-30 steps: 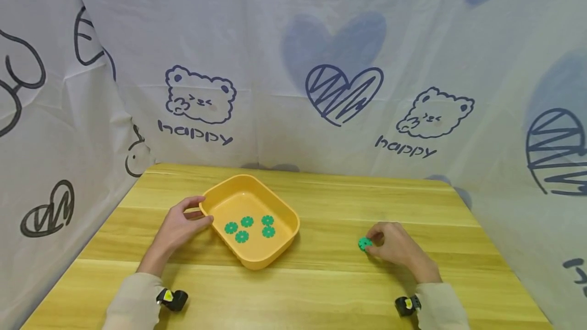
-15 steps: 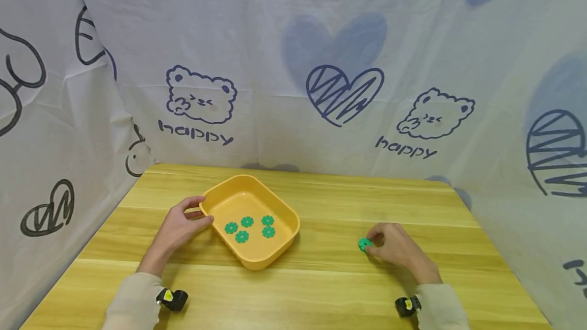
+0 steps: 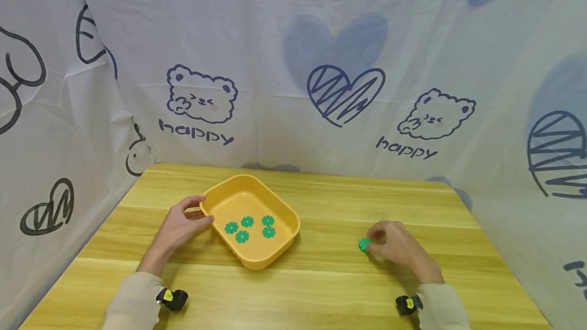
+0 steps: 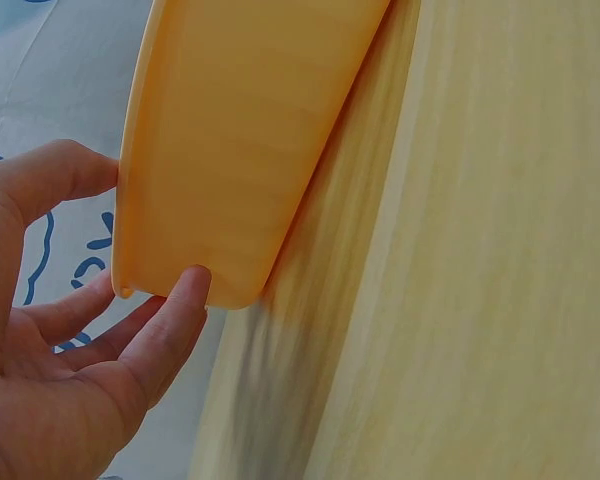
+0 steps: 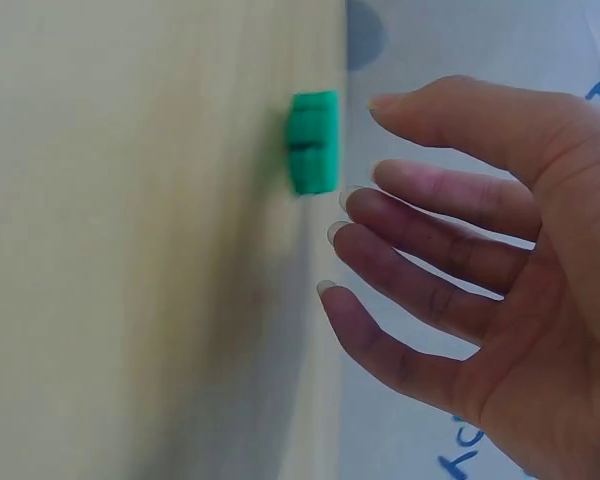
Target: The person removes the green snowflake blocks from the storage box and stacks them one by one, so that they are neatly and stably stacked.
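A yellow tray [image 3: 270, 258] sits left of the middle of the table, with several green notched discs [image 3: 242, 237] lying flat inside. My left hand [image 3: 181, 225] holds the tray's left side; the left wrist view has the thumb on the rim and fingertips [image 4: 192, 285] against the outer wall [image 4: 230, 150]. Over at the right, my right hand [image 3: 396, 246] is beside a green piece [image 3: 364, 245]. The right wrist view gives a gap between that thick, slotted green piece [image 5: 314, 143] and the loosely bent fingers of my right hand [image 5: 500, 240].
The wooden table [image 3: 321, 289] extends between the tray and my right hand. A pale cloth [image 3: 275, 116] with printed hearts and bears hangs behind the table and along both sides. Dark wrist cameras [image 3: 173, 300] are strapped at both sleeves.
My right hand has shifted slightly to the right, and its fingertips cover less of the green piece. The left hand, the tray and the discs in it have stayed put.
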Demonstrator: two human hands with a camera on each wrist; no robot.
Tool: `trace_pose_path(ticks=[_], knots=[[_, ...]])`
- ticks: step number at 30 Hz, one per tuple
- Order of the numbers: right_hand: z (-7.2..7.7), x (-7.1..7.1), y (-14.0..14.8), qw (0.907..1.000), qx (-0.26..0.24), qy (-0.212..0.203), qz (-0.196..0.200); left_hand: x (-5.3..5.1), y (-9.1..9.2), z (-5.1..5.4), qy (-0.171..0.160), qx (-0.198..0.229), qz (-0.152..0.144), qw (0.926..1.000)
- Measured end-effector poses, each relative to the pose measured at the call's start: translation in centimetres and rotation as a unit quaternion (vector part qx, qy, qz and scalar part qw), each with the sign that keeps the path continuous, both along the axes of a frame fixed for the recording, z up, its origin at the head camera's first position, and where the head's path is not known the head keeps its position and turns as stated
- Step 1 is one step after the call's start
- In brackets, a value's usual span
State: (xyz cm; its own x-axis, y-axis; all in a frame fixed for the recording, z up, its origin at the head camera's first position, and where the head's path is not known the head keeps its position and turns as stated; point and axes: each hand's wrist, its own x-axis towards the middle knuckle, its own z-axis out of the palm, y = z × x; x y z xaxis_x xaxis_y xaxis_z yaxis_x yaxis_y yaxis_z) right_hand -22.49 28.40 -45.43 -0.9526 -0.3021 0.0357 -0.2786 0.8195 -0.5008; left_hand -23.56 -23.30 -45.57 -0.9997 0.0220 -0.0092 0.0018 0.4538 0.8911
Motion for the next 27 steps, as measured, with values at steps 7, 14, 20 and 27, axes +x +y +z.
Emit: trace_pose_path(ticks=[7, 14, 20, 27], knots=[[2.0, -0.6, -2.5, 0.9979, -0.013, 0.031, 0.055, 0.0, 0.0, 0.1, 0.002, -0.001, -0.001, 1.0], [4.1, -1.7, -6.8, 0.9934, -0.035, 0.033, 0.105, 0.1, 0.0, 0.0, -0.002, 0.001, 0.0, 1.0], [6.0, -2.7, -11.0, 0.9858, -0.045, 0.039, 0.157, 0.2, 0.0, -0.1, -0.005, -0.001, 0.002, 1.0], [5.5, -4.1, -15.6, 0.9746, -0.049, 0.02, 0.218, 0.1, 0.0, -0.1, -0.002, 0.0, 0.001, 1.0]])
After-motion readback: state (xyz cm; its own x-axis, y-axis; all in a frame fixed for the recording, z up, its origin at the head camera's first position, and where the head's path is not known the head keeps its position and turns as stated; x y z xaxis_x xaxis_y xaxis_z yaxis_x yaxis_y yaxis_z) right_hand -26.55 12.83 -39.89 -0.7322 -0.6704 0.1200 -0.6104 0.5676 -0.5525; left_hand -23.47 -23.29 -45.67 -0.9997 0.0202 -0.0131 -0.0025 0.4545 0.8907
